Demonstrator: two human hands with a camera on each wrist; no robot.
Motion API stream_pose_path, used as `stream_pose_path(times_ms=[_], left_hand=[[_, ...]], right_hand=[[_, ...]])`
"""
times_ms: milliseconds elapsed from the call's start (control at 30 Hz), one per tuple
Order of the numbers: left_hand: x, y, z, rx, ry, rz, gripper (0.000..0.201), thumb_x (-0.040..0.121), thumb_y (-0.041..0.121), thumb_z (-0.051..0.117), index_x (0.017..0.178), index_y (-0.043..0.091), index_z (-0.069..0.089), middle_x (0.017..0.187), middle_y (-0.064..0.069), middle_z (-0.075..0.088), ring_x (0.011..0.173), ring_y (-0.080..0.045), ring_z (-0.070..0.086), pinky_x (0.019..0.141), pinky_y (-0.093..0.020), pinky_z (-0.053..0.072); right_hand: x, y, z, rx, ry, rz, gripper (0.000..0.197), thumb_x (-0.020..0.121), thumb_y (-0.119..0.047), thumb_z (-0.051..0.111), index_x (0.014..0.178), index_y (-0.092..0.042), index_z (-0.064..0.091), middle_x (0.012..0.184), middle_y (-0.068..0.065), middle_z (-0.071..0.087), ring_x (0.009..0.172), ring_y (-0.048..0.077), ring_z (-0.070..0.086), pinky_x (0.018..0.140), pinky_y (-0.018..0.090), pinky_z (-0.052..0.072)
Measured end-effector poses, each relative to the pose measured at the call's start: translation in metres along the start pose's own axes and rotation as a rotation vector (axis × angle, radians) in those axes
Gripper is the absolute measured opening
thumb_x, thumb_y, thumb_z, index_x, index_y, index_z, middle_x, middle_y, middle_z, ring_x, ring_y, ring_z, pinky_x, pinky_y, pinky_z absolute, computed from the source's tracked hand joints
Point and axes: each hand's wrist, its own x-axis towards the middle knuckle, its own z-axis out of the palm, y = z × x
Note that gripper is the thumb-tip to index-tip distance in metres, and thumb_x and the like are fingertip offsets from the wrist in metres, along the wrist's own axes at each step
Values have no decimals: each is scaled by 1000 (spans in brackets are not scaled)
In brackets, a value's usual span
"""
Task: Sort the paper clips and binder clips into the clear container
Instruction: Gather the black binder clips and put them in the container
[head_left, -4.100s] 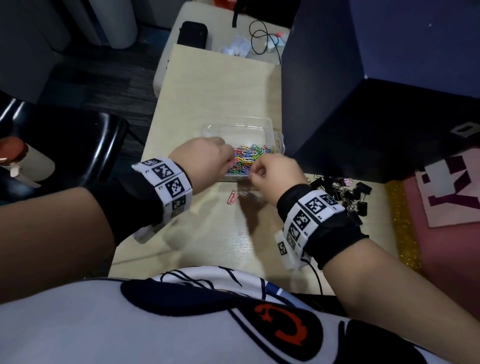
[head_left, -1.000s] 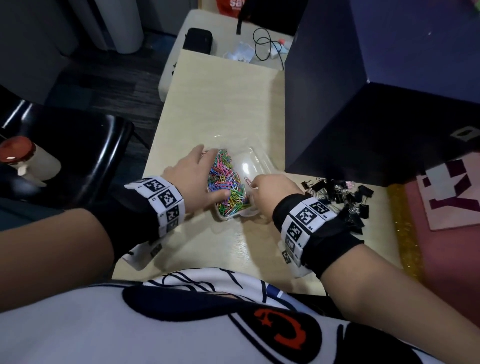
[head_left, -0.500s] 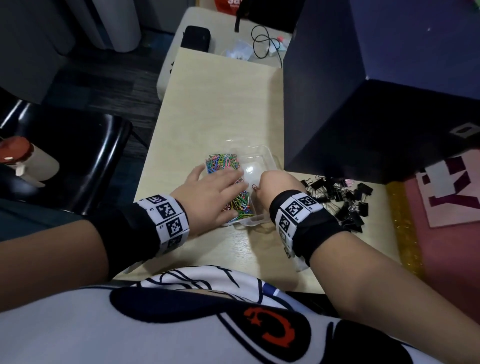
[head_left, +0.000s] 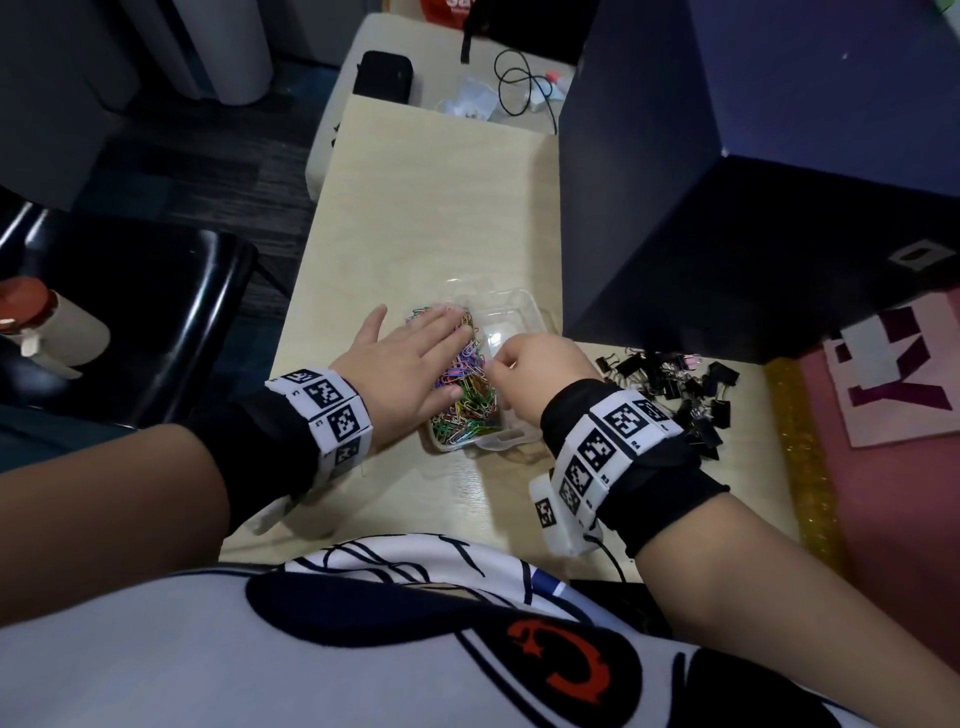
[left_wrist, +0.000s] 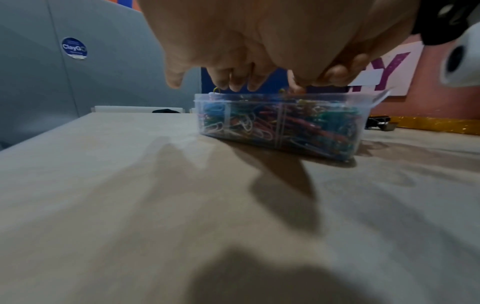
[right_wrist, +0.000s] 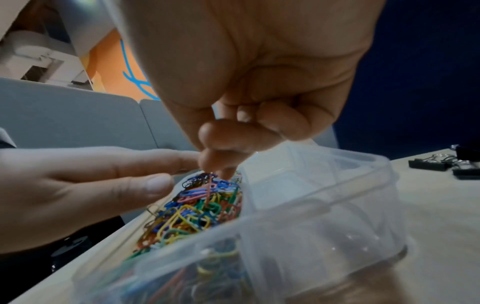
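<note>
The clear container (head_left: 524, 299) sits on the wooden table in front of me, split by a divider. Its left compartment is heaped with coloured paper clips (head_left: 467, 405); the right compartment (head_left: 511, 332) looks bare. My left hand (head_left: 431, 343) lies flat on the heap with straight fingers, seen also as the left hand (right_wrist: 103, 181). My right hand (head_left: 498, 364) hovers at the divider with curled fingers; its thumb and forefinger pinch a pink paper clip (right_wrist: 209, 190) that dips into the heap. A pile of black binder clips (head_left: 680, 395) lies on the table to the right of my right wrist.
A tall dark blue box (head_left: 727, 208) stands right behind the container and binder clips. A gold glitter strip (head_left: 800, 441) and a pink sheet (head_left: 898, 374) lie at the right. A black chair (head_left: 130, 312) and a red-capped bottle (head_left: 47, 327) are left of the table.
The container was turned and pulled nearer. My left hand went from gripping its side to lying flat on the paper clips. My right hand rose slightly over the heap, still pinching.
</note>
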Motion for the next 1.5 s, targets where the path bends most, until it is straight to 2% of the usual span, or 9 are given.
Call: stream_pose_path(times_ms=[367, 500, 633, 867, 1033, 1100, 1200, 1333, 1500], left_hand=[[-6, 1, 8, 7, 38, 79, 65, 96, 47, 36, 150, 20, 14, 160, 0, 6, 147, -15, 9, 117, -48, 5], [-5, -1, 4, 44, -58, 4, 68, 95, 54, 29, 151, 23, 4, 160, 5, -6, 147, -10, -3, 117, -54, 0], [-2, 0, 3, 82, -122, 86, 69, 94, 59, 22, 151, 25, 1, 159, 8, -8, 146, -9, -6, 114, -58, -4], [-2, 7, -4, -65, 102, 14, 65, 93, 51, 41, 148, 22, 23, 157, 1, 18, 144, -17, 18, 115, -54, 6], [-6, 19, -9, -30, 152, 92, 56, 84, 55, 40, 126, 20, 54, 131, -1, 52, 123, -26, 47, 109, -54, 22], [-8, 26, -10, 22, 152, 148, 57, 76, 56, 33, 107, 22, 66, 109, 0, 63, 104, -27, 59, 98, -50, 37], [-9, 31, -6, 133, 139, 242, 37, 72, 49, 50, 90, 24, 70, 89, 5, 67, 86, -24, 63, 80, -42, 49], [-7, 37, -4, 223, 105, 228, 30, 63, 36, 75, 90, 24, 71, 83, 7, 68, 80, -23, 63, 69, -37, 50], [-1, 44, -13, 198, -14, 168, 22, 88, 16, 52, 108, 20, 60, 105, -2, 58, 99, -28, 52, 81, -38, 42]], right_hand=[[2, 12, 15, -49, 37, 102, 31, 90, -43, 51, 103, -16, 59, 98, 6, 66, 94, 27, 62, 70, 29, 43], [2, 20, 10, -6, 163, 119, 30, 92, -34, 50, 115, -17, 57, 119, 8, 54, 110, 28, 53, 86, 34, 44], [2, 26, 9, 14, 205, 174, 45, 92, -17, 46, 136, -21, 41, 134, 10, 41, 124, 30, 41, 98, 37, 39], [6, 29, -1, -15, 77, 226, 44, 89, 0, 41, 132, -8, 38, 122, 16, 55, 110, 32, 57, 83, 37, 46], [9, 32, 1, 51, 61, 367, 39, 90, -6, 45, 128, -3, 38, 121, 17, 57, 111, 34, 57, 80, 35, 45], [9, 29, 6, 135, 77, 403, 38, 90, -7, 45, 127, -3, 38, 119, 18, 58, 110, 35, 58, 81, 35, 46], [11, 27, 17, 337, 108, 421, 32, 91, -12, 44, 122, -6, 41, 110, 17, 62, 99, 34, 64, 80, 34, 53], [5, 40, 20, 308, 176, 366, 27, 96, -27, 42, 116, -11, 49, 115, 12, 58, 106, 31, 56, 78, 31, 41], [-5, 83, 17, 62, 369, 514, 42, 92, -38, 48, 128, -16, 44, 138, 10, 36, 125, 32, 35, 98, 46, 38]])
